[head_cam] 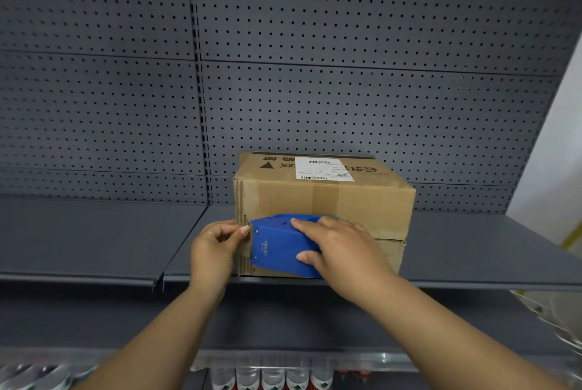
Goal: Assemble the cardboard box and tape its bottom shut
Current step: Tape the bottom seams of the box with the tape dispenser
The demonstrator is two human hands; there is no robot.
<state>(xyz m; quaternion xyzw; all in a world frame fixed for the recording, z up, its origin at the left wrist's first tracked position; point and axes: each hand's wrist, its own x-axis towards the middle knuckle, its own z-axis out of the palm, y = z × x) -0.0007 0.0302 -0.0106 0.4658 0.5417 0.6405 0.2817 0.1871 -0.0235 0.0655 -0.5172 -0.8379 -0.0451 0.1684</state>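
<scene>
Head view: the cardboard box [321,200] sits on a dark grey metal shelf [472,251], near its front edge, with a pegboard back panel [283,74] behind it. The side facing the camera carries a band of brown tape down its middle, and a white shipping label [324,169] lies on the top face. The blue tape dispenser [277,248] is pressed against the lower left part of the facing side and hides the box's bottom seam there; only a slit of that seam shows to the right of the right hand [340,248]. That hand wraps over the dispenser, fingers curled on its top and thumb under its lower edge. The left hand [214,248] pinches at the box's left corner beside the dispenser's front end; whether it holds tape or the cardboard edge is hard to make out. The shelf lies bare to the left and right of the box. Below, bottles [271,377] are cut off by the picture's lower edge.
</scene>
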